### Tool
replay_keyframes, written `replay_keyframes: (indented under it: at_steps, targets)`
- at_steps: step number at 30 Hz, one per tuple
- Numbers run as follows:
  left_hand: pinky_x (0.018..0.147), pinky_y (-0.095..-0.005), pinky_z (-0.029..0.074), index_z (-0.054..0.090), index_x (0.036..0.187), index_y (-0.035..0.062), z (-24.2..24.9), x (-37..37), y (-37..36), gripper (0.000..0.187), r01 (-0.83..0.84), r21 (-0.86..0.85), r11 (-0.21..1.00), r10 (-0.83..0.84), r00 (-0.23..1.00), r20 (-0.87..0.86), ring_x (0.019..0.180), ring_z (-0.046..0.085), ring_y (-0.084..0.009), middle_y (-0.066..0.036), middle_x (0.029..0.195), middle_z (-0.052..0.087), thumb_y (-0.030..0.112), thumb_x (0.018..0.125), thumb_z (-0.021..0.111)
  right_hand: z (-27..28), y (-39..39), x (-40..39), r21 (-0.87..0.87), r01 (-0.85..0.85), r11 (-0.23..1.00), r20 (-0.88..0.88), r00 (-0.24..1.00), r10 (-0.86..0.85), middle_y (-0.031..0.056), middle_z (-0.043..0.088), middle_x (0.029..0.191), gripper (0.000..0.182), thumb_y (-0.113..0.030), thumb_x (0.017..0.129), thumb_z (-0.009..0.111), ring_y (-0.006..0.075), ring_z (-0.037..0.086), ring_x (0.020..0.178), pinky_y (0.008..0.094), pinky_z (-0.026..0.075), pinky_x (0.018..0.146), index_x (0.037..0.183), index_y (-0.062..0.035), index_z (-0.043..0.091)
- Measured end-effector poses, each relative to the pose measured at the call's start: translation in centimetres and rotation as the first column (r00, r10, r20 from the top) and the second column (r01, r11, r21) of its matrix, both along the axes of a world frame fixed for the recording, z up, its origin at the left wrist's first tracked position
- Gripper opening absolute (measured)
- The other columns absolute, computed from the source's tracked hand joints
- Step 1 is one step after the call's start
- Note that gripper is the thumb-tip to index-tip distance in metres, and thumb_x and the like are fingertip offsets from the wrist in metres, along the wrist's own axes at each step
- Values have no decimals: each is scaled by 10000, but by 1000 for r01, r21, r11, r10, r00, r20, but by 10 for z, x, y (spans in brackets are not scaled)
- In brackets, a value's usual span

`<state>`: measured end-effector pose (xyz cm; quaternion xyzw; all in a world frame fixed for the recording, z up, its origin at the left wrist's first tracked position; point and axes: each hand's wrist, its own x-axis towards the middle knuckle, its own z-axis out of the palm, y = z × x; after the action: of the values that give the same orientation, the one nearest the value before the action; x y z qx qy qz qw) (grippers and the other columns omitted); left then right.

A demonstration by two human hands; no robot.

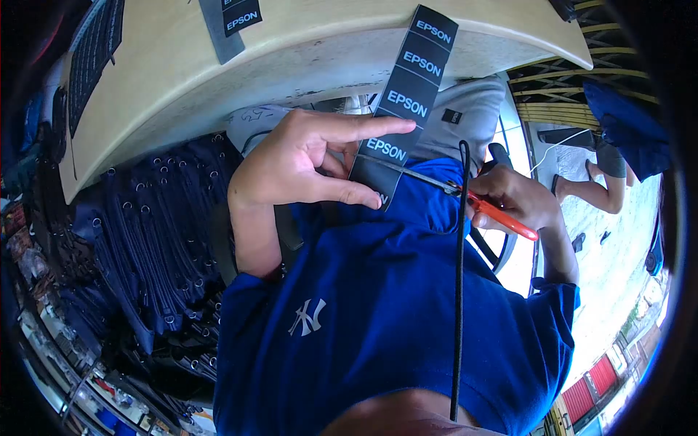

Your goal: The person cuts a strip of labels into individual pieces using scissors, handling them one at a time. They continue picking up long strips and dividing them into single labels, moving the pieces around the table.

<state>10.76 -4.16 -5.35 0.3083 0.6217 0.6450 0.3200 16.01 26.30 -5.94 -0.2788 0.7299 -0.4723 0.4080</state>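
A black strip [414,80] printed several times with EPSON hangs over the table's edge. My left hand [313,156] holds its lower part, with a finger across the front and the thumb near the bottom label. In my right hand [512,198] are scissors with red handles [502,216]. The scissor blades [422,176] lie across the strip at the line just below a label, between my left finger and thumb. Whether the blades have cut into the strip cannot be told.
On the pale table [305,22] lies another EPSON strip [241,16]. A small black label [451,116] rests on grey cloth below the edge. Dark blue straps with metal rings [160,240] hang at left. At right, another person's leg [596,195] shows.
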Motion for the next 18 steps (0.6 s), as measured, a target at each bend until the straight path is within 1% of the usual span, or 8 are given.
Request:
replay_keyframes:
  at_steps: [2, 4, 6, 9, 14, 16, 17, 18]
  targets:
    - [609, -182, 552, 498, 1245, -44, 0, -1, -1, 683, 3, -14, 1000, -3, 1000, 7, 877, 609, -118, -155, 1187, 558, -127, 617, 750, 2, -2, -1, -33, 48, 998, 2, 999, -48, 34, 438, 480, 473, -434, 845, 625, 164, 425, 411, 321, 285, 425, 647, -9, 560]
    - [693, -238, 564, 505, 1283, 86, -2, 0, -2, 694, -29, -31, 999, 30, 999, 24, 810, 633, -107, -97, 1040, 645, -26, 652, 773, 1, -1, -3, -12, 30, 999, -20, 999, -30, 34, 429, 473, 465, -420, 840, 638, 163, 414, 404, 324, 279, 422, 635, -11, 555]
    - [698, -239, 562, 502, 1287, 92, -1, -1, -3, 696, -31, -57, 998, 32, 999, 20, 801, 630, -101, -93, 1021, 650, -32, 655, 769, 1, -2, -4, 7, 11, 1000, -46, 999, -11, 34, 419, 466, 458, -406, 835, 650, 163, 404, 396, 327, 272, 418, 623, -13, 551]
    - [703, -240, 559, 500, 1292, 104, 0, -2, -3, 697, -26, -85, 996, 27, 1000, 10, 786, 623, -87, -85, 980, 661, -42, 662, 761, 4, -5, -3, 17, 66, 998, -34, 997, -65, 32, 414, 458, 473, -415, 832, 650, 161, 395, 391, 325, 268, 414, 605, -14, 542]
    - [700, -236, 555, 502, 1293, 113, 6, -4, -3, 697, -52, -90, 995, 52, 999, -4, 773, 614, -73, -73, 938, 672, -49, 664, 757, 1, 0, -7, 48, 57, 997, -44, 998, -55, 52, 434, 469, 453, -410, 810, 677, 172, 430, 399, 326, 299, 424, 634, -12, 553]
    - [701, -232, 553, 503, 1289, 94, 18, -8, -7, 691, -85, -180, 980, 94, 995, 42, 818, 616, -87, -79, 994, 660, -71, 664, 747, -6, 7, -7, 26, 45, 999, -91, 995, -43, 58, 449, 490, 443, -400, 793, 697, 179, 448, 416, 329, 311, 432, 665, -1, 556]
    - [701, -232, 553, 503, 1289, 94, 23, -12, -8, 691, -93, -180, 979, 99, 995, 25, 818, 616, -87, -79, 994, 660, -71, 664, 747, -6, 10, -6, -1, 60, 998, -89, 994, -60, 57, 456, 503, 435, -392, 789, 703, 177, 450, 423, 328, 312, 435, 678, 3, 557]
    - [671, -220, 548, 486, 1284, 31, 27, -17, -9, 700, -135, -110, 985, 129, 990, -59, 848, 615, -112, -121, 1103, 598, -121, 646, 731, -5, 11, -5, -28, 74, 997, -87, 993, -76, 55, 463, 515, 428, -383, 784, 709, 175, 453, 430, 327, 312, 438, 690, 6, 558]
